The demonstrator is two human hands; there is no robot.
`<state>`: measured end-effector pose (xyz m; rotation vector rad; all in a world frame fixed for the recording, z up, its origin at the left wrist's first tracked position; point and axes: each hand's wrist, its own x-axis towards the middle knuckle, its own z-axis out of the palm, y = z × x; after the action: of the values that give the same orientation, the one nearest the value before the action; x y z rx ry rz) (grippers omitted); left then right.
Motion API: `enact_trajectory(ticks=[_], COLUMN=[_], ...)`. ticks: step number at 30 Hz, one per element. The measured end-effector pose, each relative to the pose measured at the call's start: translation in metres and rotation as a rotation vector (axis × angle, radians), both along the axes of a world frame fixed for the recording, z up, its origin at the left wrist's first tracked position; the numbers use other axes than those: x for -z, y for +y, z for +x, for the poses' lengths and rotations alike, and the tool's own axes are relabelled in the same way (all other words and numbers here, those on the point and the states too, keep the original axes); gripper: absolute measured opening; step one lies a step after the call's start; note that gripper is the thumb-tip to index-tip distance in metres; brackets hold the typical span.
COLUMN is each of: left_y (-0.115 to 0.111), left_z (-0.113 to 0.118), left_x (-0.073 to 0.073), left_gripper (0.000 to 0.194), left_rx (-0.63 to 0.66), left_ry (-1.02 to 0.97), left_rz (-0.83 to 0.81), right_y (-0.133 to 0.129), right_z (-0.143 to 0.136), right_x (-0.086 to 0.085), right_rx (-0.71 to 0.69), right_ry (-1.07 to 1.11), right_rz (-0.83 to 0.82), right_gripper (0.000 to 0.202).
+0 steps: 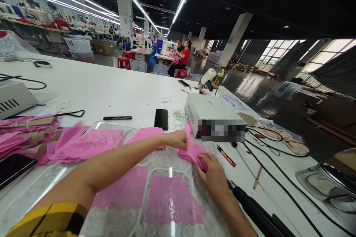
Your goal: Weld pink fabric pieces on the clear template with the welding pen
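A small piece of pink fabric [191,152] lies between my two hands, over a clear plastic sheet. My left hand [178,139] reaches across from the left, its fingers closed in a pinch at the fabric's upper left edge. At the lower right edge, the curled fingers of my right hand [211,168] grip the same piece, with a fold of it beside the thumb. Flat pink panels [172,200] show under the plastic nearer to me. Beside my right wrist lies a black-handled tool [253,203] with a metal tip.
A grey metal box [214,113] with cables stands just beyond my hands. Orange thread snips [226,155], a phone [161,119] and a marker [117,117] lie around. Pink fabric stacks [86,142] are at left, a lidded clear jar [328,185] at right. People sit at sewing machines farther off.
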<state>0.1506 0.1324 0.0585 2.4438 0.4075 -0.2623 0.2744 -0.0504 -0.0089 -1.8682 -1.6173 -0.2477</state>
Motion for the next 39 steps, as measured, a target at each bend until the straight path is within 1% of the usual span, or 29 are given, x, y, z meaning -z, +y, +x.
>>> enact_trajectory(ticks=[3, 6, 10, 12, 15, 18, 22, 26, 31, 34, 39], left_y=[-0.003, -0.008, -0.022, -0.031, -0.05, -0.072, -0.097, -0.113, -0.121, -0.123, -0.124], left_z=[-0.004, -0.01, -0.028, -0.044, -0.07, -0.093, -0.112, -0.119, -0.123, -0.126, -0.132], left_x=[-0.008, -0.016, -0.022, -0.021, -0.018, -0.014, -0.009, -0.006, 0.001, 0.004, 0.009], left_gripper=[0.028, 0.027, 0.023, 0.016, 0.008, 0.008, 0.012, 0.014, 0.021, 0.023, 0.026], left_rx=[-0.014, -0.027, -0.024, -0.02, -0.027, -0.038, -0.04, -0.047, -0.044, -0.048, -0.076], left_ry=[0.009, 0.033, 0.088, 0.103, 0.114, 0.116, 0.09, 0.047, 0.015, -0.024, -0.096], left_rz=[-0.013, -0.011, -0.022, -0.033, -0.038, -0.019, 0.029, 0.084, 0.123, 0.135, 0.161], right_y=[-0.003, -0.01, -0.028, -0.041, -0.059, -0.07, -0.076, -0.081, -0.089, -0.094, -0.104], right_z=[0.002, 0.006, 0.002, -0.007, -0.024, -0.038, -0.047, -0.049, -0.046, -0.041, -0.032], right_x=[-0.001, -0.001, 0.001, 0.001, -0.003, -0.01, -0.015, -0.016, -0.012, -0.01, -0.008], right_rx=[-0.008, -0.044, -0.126, -0.181, -0.31, -0.419, -0.473, -0.503, -0.523, -0.487, -0.37], right_ry=[-0.04, -0.079, -0.107, -0.118, -0.168, -0.208, -0.22, -0.202, -0.159, -0.125, -0.058], right_rz=[0.003, 0.011, 0.029, 0.045, 0.08, 0.113, 0.127, 0.129, 0.081, 0.031, -0.005], right_gripper=[0.016, 0.012, 0.013, 0.012, 0.017, 0.021, 0.022, 0.023, 0.024, 0.026, 0.022])
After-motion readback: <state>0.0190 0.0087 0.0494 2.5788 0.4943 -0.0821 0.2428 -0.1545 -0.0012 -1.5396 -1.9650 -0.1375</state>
